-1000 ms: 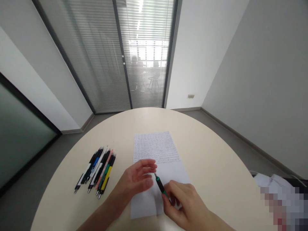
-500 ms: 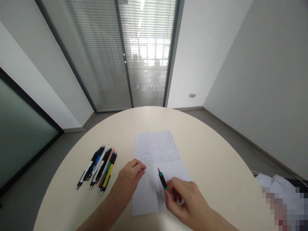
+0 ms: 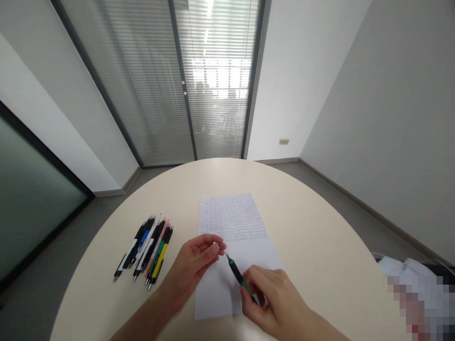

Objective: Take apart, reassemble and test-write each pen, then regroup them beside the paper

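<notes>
Pale, round-edged table (image 3: 305, 222); blind-covered glass (image 3: 149, 99) and white wall (image 3: 284, 71) beyond. Sheet (image 3: 231, 215), writing across its far half, with pens (image 3: 149, 251) bunched to its left. Above it, right hand (image 3: 266, 289) grips green-and-black pen (image 3: 235, 271); left hand (image 3: 195, 258) pinches metallic piece (image 3: 218, 244) (too small to identify).

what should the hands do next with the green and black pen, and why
Probably bring the small shiny piece in the left hand toward the green and black pen, at its tip: the right hand holds that pen with the tip pointing toward the left fingers, and a gap remains between. Whether the piece fits there is too small to tell.
</notes>
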The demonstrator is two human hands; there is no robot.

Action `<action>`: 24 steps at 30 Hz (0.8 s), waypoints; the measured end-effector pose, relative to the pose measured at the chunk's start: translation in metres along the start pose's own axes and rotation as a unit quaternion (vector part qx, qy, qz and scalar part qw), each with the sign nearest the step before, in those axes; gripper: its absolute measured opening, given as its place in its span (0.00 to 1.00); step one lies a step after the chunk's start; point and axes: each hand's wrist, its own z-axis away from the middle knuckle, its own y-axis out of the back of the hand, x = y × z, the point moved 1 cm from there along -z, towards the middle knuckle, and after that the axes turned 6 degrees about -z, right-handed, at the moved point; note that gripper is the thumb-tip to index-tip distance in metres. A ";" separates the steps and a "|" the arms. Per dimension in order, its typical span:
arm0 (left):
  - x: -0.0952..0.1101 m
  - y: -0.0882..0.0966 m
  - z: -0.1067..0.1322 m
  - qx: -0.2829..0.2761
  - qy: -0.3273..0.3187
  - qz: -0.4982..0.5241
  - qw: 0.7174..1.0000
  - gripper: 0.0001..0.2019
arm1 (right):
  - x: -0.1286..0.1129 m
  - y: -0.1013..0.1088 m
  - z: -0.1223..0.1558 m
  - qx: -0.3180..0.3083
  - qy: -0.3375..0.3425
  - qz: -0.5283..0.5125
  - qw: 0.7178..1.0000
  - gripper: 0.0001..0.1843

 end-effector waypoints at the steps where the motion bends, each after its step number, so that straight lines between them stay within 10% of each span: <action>1: 0.000 -0.001 0.000 -0.004 -0.001 -0.005 1.000 0.10 | 0.000 0.000 0.000 -0.004 -0.001 -0.001 1.000 0.08; 24: -0.001 -0.002 0.002 0.002 -0.033 -0.151 0.988 0.12 | 0.004 0.000 0.000 0.011 0.003 0.036 0.999 0.07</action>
